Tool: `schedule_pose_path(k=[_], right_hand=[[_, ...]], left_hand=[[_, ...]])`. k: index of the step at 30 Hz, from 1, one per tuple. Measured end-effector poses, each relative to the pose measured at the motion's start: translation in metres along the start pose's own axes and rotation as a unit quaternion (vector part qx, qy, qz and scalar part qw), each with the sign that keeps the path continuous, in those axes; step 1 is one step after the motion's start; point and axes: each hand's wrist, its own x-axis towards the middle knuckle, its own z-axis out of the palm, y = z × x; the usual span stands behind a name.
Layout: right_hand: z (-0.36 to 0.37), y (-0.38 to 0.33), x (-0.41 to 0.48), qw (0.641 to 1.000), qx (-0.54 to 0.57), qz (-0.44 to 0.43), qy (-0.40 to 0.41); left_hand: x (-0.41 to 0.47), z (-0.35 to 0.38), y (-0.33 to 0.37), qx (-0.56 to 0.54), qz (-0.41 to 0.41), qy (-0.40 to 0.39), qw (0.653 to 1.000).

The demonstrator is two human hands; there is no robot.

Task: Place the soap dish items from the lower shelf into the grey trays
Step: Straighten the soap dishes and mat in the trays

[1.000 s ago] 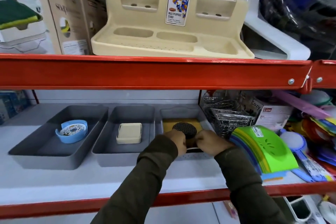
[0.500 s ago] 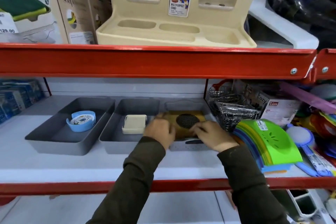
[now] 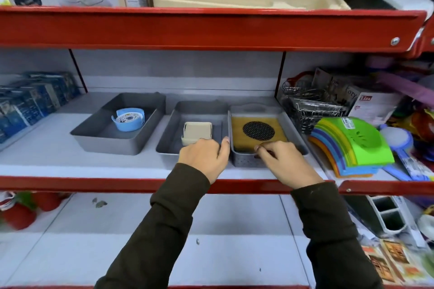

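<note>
Three grey trays stand side by side on the middle shelf. A blue round soap dish [image 3: 128,119] lies in the left tray [image 3: 94,134]. The middle tray [image 3: 169,141] holds a beige soap dish [image 3: 197,132]. Inside the right tray [image 3: 246,162] lies a yellow soap dish [image 3: 239,136] with a black mesh circle. My left hand [image 3: 204,156] rests between the middle and right trays, holding nothing, its thumb against the right tray's left rim. My right hand [image 3: 281,163] is at that tray's near rim, fingertips pinched on the yellow dish's near edge.
Wire baskets [image 3: 310,105] and a stack of coloured plastic dishes [image 3: 354,145] crowd the right of the trays. Blue packets [image 3: 28,101] sit at the left. The lower shelf [image 3: 164,241] has red items [image 3: 18,213] at left and flat packets [image 3: 389,263] at right.
Both hands have drawn back from over the yellow dish to the right tray's near edge, leaving the dish flat inside. The view has tilted down, showing the lower shelf.
</note>
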Motion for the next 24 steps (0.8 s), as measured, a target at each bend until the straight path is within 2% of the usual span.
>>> schedule_pose_path(k=[7,14,17,19,21,24], right_hand=[[-0.004,0.002,-0.035,0.998,0.056,0.01,0.015],[-0.01,-0.004,-0.048,0.998,0.062,0.028,0.005],[-0.008,-0.015,-0.049,0.998,0.057,0.019,0.023],[-0.004,-0.03,-0.047,0.997,0.058,-0.007,0.046],[0.003,-0.05,-0.041,0.995,0.058,-0.046,0.061],[0.022,-0.089,-0.034,0.993,0.051,-0.101,0.032]], left_hand=[[-0.027,0.004,0.007,0.004,0.025,0.028,0.999],[-0.036,-0.007,0.001,-0.033,0.046,-0.019,0.998],[-0.034,-0.019,-0.019,-0.014,0.058,0.019,0.998],[-0.027,-0.029,-0.048,0.044,0.02,0.045,0.998],[-0.019,-0.041,-0.085,0.117,-0.059,0.055,0.99],[-0.011,-0.059,-0.138,0.149,-0.164,0.011,0.975]])
